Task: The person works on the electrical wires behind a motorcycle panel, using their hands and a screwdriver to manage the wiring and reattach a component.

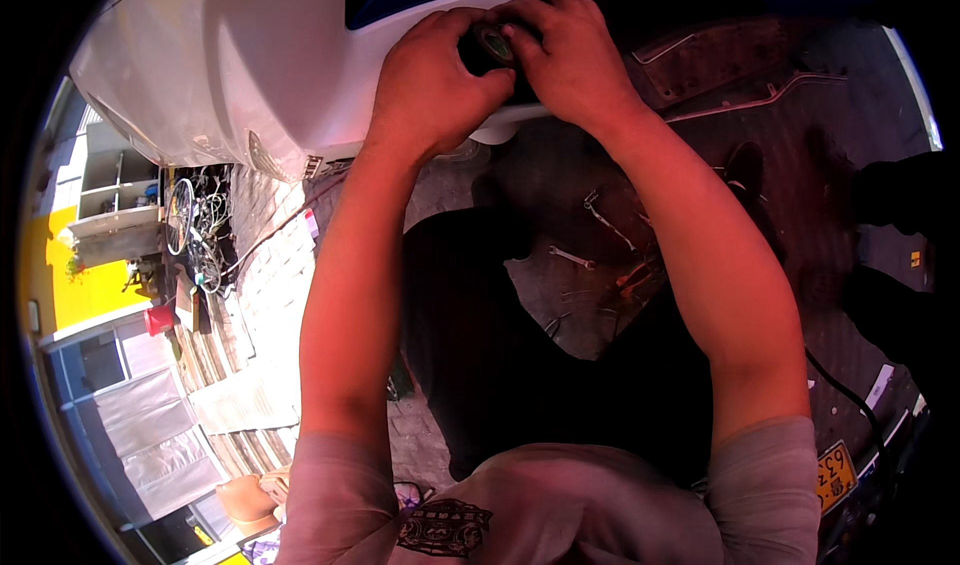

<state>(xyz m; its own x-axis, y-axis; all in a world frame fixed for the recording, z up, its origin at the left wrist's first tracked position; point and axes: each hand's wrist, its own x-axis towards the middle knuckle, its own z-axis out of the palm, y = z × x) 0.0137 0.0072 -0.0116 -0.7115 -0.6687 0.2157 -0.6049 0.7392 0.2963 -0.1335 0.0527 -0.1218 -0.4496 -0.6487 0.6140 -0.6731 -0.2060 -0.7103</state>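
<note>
Both my arms reach forward to a white and blue vehicle body panel (290,55). Between my hands is a small dark round thing with a greenish centre, which looks like a roll of black tape (494,47). My left hand (432,90) is closed round its left side, with the thumb below it. On the other side, my right hand (572,60) pinches it, thumb and index finger bent against the roll. The hands partly cover the roll and the panel edge behind it, so whether any strip is pulled off cannot be seen.
Below my hands, on dark paving, lie an open-end wrench (572,257), another long wrench (608,220) and orange-handled pliers (634,281). A yellow plate (835,475) lies at lower right beside a black cable (850,395). A bicycle (182,215) stands far left near shelving (118,200).
</note>
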